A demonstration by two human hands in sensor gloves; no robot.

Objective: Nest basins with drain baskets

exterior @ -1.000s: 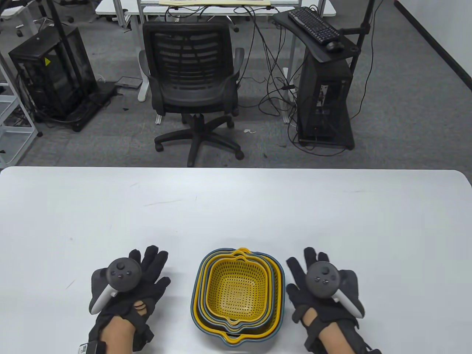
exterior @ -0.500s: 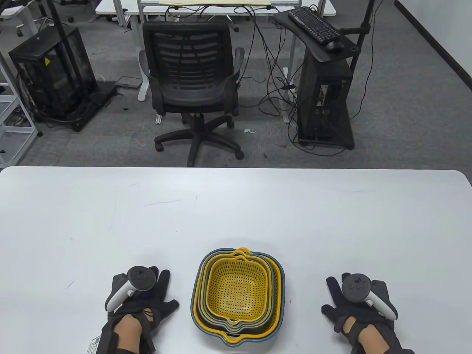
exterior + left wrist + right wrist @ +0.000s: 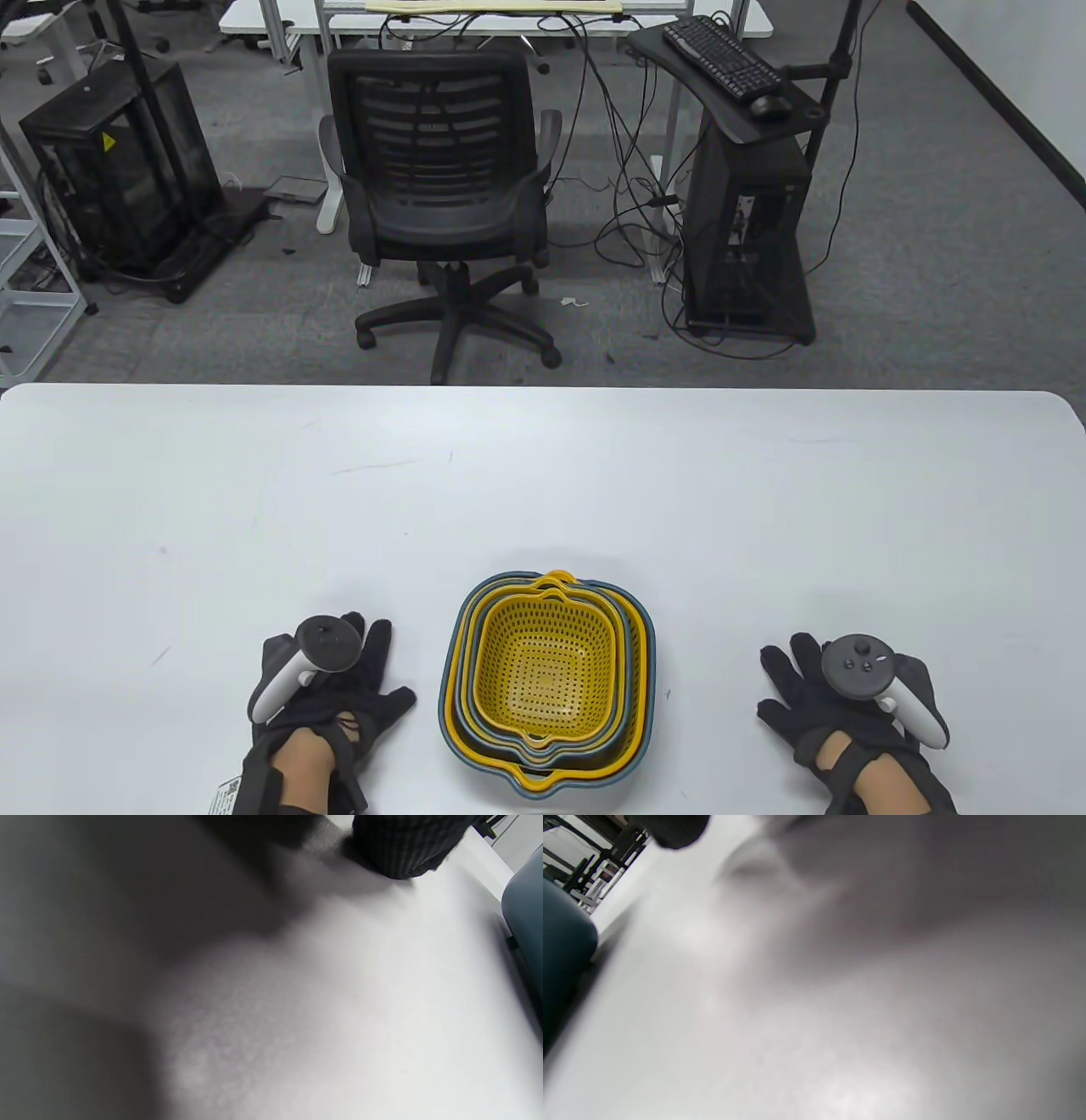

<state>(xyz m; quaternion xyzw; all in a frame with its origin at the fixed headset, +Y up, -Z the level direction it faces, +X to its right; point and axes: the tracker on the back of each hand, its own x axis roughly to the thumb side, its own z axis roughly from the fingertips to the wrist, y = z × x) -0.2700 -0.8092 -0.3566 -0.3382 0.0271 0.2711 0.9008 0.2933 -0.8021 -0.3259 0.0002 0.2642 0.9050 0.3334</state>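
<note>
Plainly, desk: the white desk [image 3: 543,492] carries everything, and I keep the work at its near edge where both my hands reach without stretching.
Stack: the nested stack [image 3: 547,675] sits between my hands, near the front edge; blue-grey basins and yellow drain baskets alternate, each rim showing inside the next, so the set looks fully nested to me.
Top basket: the smallest yellow drain basket [image 3: 533,655] lies innermost, upright, its perforated floor open to view.
Left hand: my left hand [image 3: 327,705] rests palm down on the desk just left of the stack, touching nothing of it, fingers spread apart; I judge it parked because nothing is left to seat.
Right hand: my right hand [image 3: 836,709] lies flat, well apart from the stack on its right, fingers splayed, holding nothing.
Wrist views: both show only blurred desk and a dark fingertip.
</note>
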